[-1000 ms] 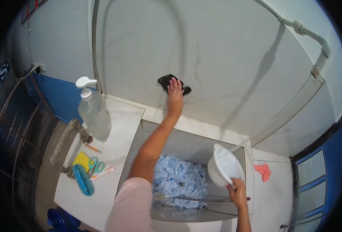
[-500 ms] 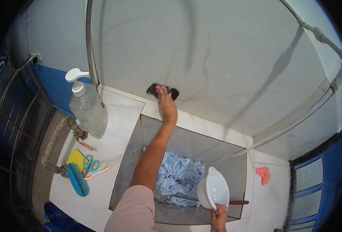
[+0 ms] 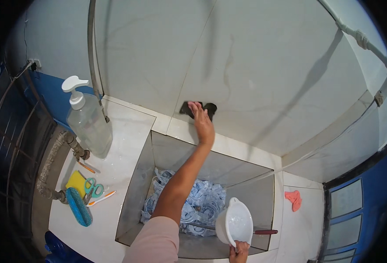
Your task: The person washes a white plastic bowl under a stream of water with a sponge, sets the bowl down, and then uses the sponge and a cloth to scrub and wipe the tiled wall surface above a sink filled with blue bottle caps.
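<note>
My left hand (image 3: 204,126) lies over a black pad-like thing (image 3: 210,110) against the base of the tiled wall. Its fingers stretch across the middle, so the black thing shows on both sides; I cannot make out its exact kind. Low on the right, my right hand (image 3: 239,253) grips the near end of a white plastic dipper (image 3: 240,222). The dipper is tilted and its inside looks wet. It hangs over a tiled basin (image 3: 249,182), where a heap of pale blue and white striped fabric strips (image 3: 202,199) is partly hidden by my left arm.
On the left ledge stand a pump bottle (image 3: 90,127), a yellow sponge (image 3: 75,180), a blue scrubber (image 3: 78,208), green-handled scissors (image 3: 93,187) and an orange-white stick (image 3: 101,198). A rod with a dark red handle (image 3: 265,232) crosses the basin. A coral cloth (image 3: 293,200) lies at right.
My left hand has slid right along the wall with the black pad-like thing. The dipper stays in my right hand. The whole view has shifted slightly.
</note>
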### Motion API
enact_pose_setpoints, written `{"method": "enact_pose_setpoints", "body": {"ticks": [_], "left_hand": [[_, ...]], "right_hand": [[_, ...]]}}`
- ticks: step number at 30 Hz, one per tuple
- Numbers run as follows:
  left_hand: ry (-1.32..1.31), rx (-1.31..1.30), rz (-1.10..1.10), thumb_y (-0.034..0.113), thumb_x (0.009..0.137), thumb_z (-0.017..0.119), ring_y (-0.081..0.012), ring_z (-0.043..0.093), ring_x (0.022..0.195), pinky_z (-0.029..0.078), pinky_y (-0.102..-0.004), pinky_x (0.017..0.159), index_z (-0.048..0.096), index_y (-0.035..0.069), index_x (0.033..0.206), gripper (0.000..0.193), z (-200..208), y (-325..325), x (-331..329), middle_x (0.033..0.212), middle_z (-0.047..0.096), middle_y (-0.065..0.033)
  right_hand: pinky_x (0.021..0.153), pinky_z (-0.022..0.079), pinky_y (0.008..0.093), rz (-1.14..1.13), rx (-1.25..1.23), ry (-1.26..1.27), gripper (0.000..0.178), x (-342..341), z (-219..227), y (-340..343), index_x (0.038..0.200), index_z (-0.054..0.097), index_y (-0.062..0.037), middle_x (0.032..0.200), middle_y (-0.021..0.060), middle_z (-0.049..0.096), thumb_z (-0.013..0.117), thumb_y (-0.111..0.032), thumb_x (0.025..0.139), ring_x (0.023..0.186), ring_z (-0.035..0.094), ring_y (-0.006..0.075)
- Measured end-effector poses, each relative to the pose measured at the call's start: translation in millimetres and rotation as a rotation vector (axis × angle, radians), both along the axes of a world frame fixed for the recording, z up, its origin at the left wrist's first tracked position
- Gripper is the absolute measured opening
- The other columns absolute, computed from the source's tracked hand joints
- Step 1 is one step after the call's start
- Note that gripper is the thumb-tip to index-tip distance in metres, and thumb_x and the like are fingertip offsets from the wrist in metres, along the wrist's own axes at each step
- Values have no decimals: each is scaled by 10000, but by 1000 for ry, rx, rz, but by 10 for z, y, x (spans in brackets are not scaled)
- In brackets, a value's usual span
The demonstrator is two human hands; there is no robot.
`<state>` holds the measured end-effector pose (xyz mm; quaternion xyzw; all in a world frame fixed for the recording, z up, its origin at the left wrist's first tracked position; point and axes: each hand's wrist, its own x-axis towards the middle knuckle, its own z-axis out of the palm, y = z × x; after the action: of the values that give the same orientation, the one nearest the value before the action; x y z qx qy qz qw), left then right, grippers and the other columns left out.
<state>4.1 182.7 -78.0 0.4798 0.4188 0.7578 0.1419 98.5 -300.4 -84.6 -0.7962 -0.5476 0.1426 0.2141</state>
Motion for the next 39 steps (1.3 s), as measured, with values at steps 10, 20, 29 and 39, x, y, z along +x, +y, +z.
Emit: {"method": "enact_pose_setpoints", "body": {"ticks": [10,20,29,39], "left_hand": [[154,81,229,21,873,482,-382,217,1309,222,-459,1056,351,7,1325,471,297,268,-417,1427,194,-218],[460,-14,399,265,880,524,-364,190,1317,163,-483,1066,280,3,1343,586,265,486,-724,1424,170,-219],[617,-19,427,301,818,607,-264,495,818,402,-406,739,505,62,829,259,408,244,-975,842,489,-86],[486,-125,345,254,857,563,-324,552,694,460,-416,566,443,42,827,246,401,231,-889,777,496,-117]], "right_hand": [[694,387,451,49,83,24,232,-7,17,61,995,554,3,792,210,493,558,-80,778,765,456,405],[679,384,464,56,123,-1,147,-56,-14,38,901,555,-5,774,208,502,551,-84,777,755,458,409],[713,397,465,31,74,47,215,-32,58,58,968,563,6,833,229,525,545,-82,773,803,478,420],[733,399,459,76,97,56,275,2,11,11,1026,566,4,844,224,534,548,-90,768,817,473,421]]}}
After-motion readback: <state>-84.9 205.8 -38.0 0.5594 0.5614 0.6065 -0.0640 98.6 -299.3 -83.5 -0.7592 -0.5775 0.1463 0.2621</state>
